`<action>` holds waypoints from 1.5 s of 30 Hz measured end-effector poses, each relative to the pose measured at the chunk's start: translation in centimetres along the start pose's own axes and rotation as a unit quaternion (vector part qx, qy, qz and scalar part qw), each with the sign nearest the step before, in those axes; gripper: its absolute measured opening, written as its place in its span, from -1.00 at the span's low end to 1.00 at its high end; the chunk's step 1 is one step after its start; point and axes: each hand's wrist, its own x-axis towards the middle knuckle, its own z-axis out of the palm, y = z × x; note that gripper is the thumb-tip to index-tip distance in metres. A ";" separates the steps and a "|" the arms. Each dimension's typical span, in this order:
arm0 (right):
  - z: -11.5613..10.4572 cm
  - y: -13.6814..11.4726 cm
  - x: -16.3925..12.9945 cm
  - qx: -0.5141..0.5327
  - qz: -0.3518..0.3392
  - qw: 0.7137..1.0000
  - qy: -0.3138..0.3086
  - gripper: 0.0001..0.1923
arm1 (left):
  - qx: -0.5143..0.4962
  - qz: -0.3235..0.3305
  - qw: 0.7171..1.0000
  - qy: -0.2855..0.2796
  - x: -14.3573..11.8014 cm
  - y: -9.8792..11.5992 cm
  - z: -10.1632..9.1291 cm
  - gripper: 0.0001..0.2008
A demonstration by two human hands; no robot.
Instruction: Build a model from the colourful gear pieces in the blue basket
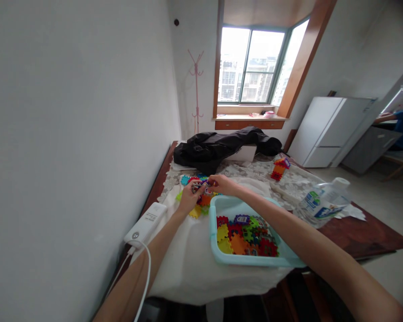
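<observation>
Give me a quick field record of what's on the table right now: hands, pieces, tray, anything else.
left hand: pinching a small cluster of coloured pieces
right hand: gripping the same cluster from the other side
loose pieces: on the white cloth, under the hands
tray: pale blue, holds more pieces, beside the right forearm
built stack: standing apart on the lace cloth
bottle: lying at the table's right edge
power strip: at the left edge, by the wall
black jacket: at the far end

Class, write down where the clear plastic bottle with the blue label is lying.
The plastic bottle lies on its side at the table's right edge, right of the light blue tray of colourful pieces.
</observation>
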 end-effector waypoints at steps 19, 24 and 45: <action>0.3 -0.5 0.1 0.133 0.077 0.988 0.004 -0.75 | -0.203 -0.069 0.977 0.021 0.1 -0.7 0.7 -0.50; 0.8 0.7 0.5 0.193 0.068 0.979 0.013 -0.68 | -0.377 -0.110 0.919 -0.032 -0.4 0.4 1.6 -0.59; -7.3 -1.5 -2.7 0.328 0.015 0.941 -0.079 -0.15 | 0.225 0.102 0.969 0.008 -0.1 -0.1 -1.2 -0.76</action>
